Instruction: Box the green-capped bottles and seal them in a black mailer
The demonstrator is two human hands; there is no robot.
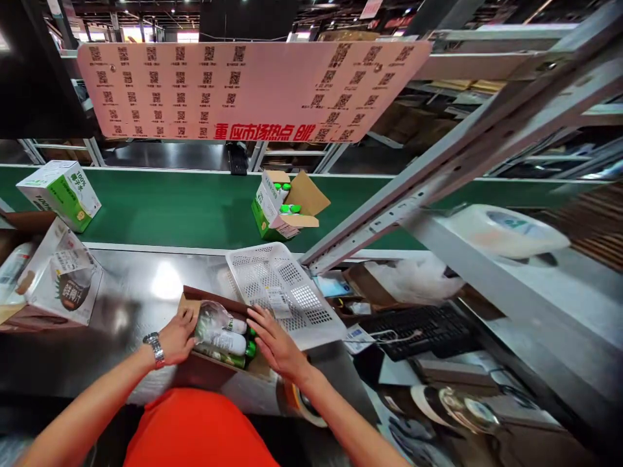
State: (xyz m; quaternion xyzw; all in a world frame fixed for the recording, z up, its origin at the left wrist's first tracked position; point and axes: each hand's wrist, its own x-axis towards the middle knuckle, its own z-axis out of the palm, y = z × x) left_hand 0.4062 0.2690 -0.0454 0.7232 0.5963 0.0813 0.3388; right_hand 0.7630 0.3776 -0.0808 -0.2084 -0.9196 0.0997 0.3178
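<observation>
An open brown cardboard box (214,373) stands on the metal bench in front of me. Inside it lie several white bottles (228,342) with green caps, partly covered by a clear plastic air cushion (211,318). My left hand (179,336), with a metal watch at its wrist, is closed over the box's left edge, fingers bent inward. At the box's right end, my right hand (277,344) rests with its fingers stretched out beside the green caps. A white perforated basket (311,292) sits just behind the right hand.
Behind the bench runs a green conveyor belt (195,207) carrying an open carton (265,211) of bottles and a white-green carton (61,191). Another open box (73,285) stands left. A slanted metal post (389,201), keyboard (423,327) and tape roll (304,405) are right.
</observation>
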